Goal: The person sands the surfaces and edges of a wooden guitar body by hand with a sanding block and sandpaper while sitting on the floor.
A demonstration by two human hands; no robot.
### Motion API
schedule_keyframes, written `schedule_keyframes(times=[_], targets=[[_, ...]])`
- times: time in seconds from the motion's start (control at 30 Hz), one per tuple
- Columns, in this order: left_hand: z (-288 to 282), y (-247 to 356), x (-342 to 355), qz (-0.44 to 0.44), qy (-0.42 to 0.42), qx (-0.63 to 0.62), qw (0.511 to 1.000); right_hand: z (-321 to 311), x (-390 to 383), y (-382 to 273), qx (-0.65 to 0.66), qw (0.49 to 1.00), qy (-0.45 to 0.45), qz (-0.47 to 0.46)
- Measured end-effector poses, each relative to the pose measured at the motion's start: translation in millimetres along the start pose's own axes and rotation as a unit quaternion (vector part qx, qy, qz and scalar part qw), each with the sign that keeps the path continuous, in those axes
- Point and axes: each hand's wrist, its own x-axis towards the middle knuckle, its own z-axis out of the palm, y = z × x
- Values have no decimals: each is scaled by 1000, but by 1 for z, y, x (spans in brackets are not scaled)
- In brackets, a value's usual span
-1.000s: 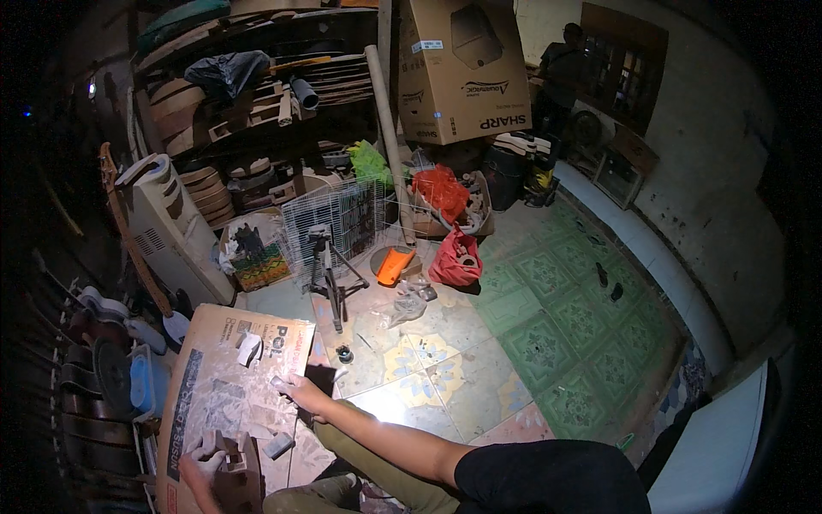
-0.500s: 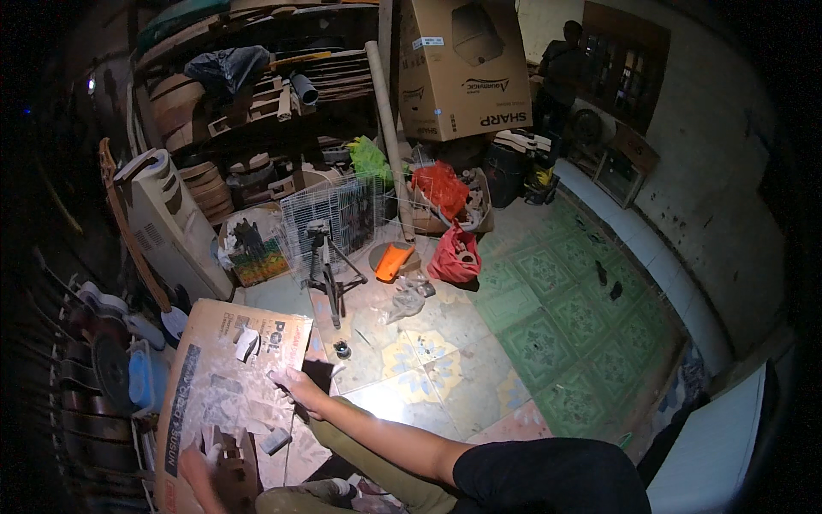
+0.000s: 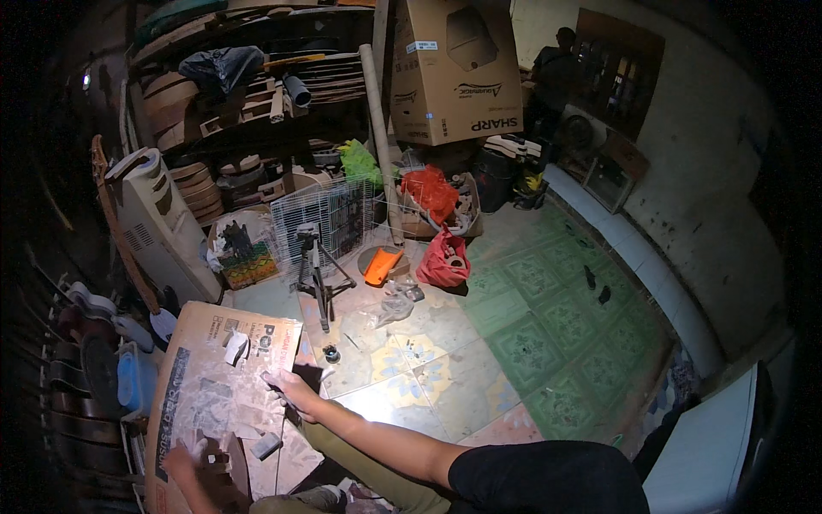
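Observation:
A large dusty sheet of cardboard (image 3: 193,385) lies low in front of me, by my legs. On it rest a folded whitish scrap (image 3: 236,347) and a small grey block (image 3: 266,445). My right hand (image 3: 298,396) is over the cardboard's right edge, its dusty fingers drawn together; whatever is between them is too small to make out. At the lower left, my left hand (image 3: 182,463) is beside a brown wooden piece (image 3: 229,471) with a curved edge and cut-out openings. Blur hides how its fingers are set.
Beyond the cardboard stand a small black tripod (image 3: 317,270) and a wire cage (image 3: 312,218). An orange plastic piece (image 3: 383,266) and a red bag (image 3: 443,259) lie on the tiled floor. Wooden parts fill shelves (image 3: 334,77) behind. A person (image 3: 556,68) stands at the back right.
The whole view has shifted slightly, so things sit a little further left. My left hand has moved slightly beside the wooden piece. My right hand keeps its place at the cardboard's edge.

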Motion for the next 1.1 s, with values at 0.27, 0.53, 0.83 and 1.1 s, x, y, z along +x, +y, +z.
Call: schedule_keyframes(times=[0.27,0.53,0.83,1.1], targets=[[58,-31,16,-30,90,21,995,17,-10,-15,-3,999,-13,35],[58,-6,15,16,167,44,985,-8,7,8,6,1000,-14,6],[23,20,-6,32,152,-15,988,-14,-5,0,-6,1000,2,11],[-37,12,0,-23,-67,-50,996,-4,6,-73,-79,991,103,-37]])
